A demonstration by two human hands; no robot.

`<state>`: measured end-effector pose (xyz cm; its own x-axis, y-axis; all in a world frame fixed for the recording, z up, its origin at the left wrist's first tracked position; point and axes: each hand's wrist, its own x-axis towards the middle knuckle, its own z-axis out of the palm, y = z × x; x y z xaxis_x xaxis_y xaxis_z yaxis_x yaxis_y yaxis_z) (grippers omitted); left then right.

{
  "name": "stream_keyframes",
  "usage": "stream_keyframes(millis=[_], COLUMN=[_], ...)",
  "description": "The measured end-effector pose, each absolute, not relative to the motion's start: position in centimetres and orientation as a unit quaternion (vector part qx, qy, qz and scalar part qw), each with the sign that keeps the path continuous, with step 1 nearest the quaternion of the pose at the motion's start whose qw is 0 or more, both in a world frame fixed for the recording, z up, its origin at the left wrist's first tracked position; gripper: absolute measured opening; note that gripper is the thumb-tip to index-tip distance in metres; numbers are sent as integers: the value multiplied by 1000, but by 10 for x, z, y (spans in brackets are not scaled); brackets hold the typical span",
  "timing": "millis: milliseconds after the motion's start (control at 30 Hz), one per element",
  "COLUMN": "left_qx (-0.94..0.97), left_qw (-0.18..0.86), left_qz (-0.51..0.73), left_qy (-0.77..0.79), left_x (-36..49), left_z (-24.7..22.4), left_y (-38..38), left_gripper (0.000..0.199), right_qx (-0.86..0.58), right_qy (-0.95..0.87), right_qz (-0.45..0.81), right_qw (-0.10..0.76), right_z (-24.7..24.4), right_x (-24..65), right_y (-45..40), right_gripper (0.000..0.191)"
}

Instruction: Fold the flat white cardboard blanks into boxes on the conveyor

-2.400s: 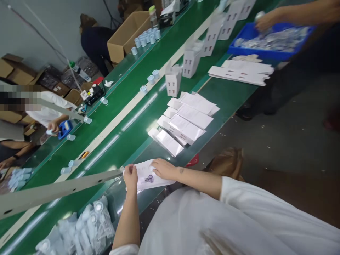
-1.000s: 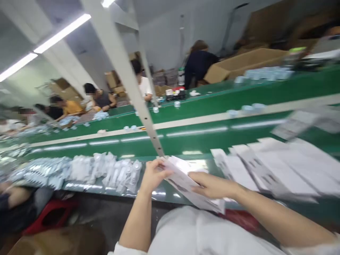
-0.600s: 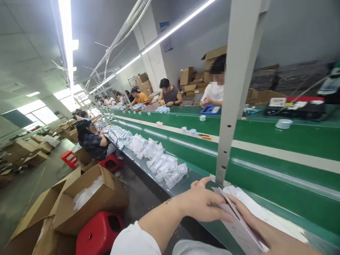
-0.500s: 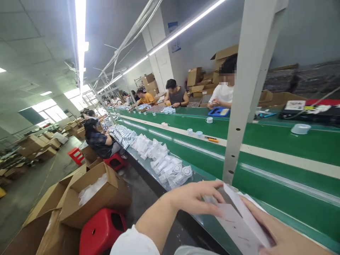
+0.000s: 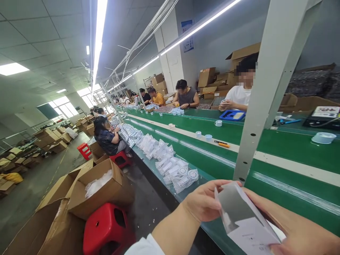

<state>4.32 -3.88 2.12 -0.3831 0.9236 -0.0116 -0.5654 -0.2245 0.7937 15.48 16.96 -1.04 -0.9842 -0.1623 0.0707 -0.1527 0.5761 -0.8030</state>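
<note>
Between the left hand (image 5: 204, 200) and the right hand (image 5: 300, 230), a flat white paperboard carton (image 5: 251, 235) shows a solid grey panel and fine dark print on white. Just past the left hand, clear plastic bags (image 5: 180, 175) of pale bluish-white contents lie beside a green conveyor belt (image 5: 289, 150) striped lengthwise in cream. Below the left hand sits a bright red plastic stool (image 5: 106, 226), with a tan cardboard box (image 5: 98, 189) just beyond. Well past the grip lies a blue tray (image 5: 232, 115), and a pale grey steel post (image 5: 261, 120) dotted with dark holes rises just beyond the hands.
</note>
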Motion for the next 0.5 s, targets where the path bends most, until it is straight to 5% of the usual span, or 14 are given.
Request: stream_keyframes(millis=[100,233,500], left_qx=[214,131,96], left_qw=[459,382,257], left_qz=[756,784,804], left_qy=[415,471,527], left_x=[49,55,56], left_z=[34,36,30], left_y=[-36,-27,-13], left_gripper=[75,54,41], right_qx=[-109,-110,-97], right_qy=[863,859,917], right_qz=[-494,-494,-288], right_qw=[27,-78,-260], right_z=[-6,12,32], right_x=[152,159,162], right_y=[163,153,121], right_gripper=[109,102,63])
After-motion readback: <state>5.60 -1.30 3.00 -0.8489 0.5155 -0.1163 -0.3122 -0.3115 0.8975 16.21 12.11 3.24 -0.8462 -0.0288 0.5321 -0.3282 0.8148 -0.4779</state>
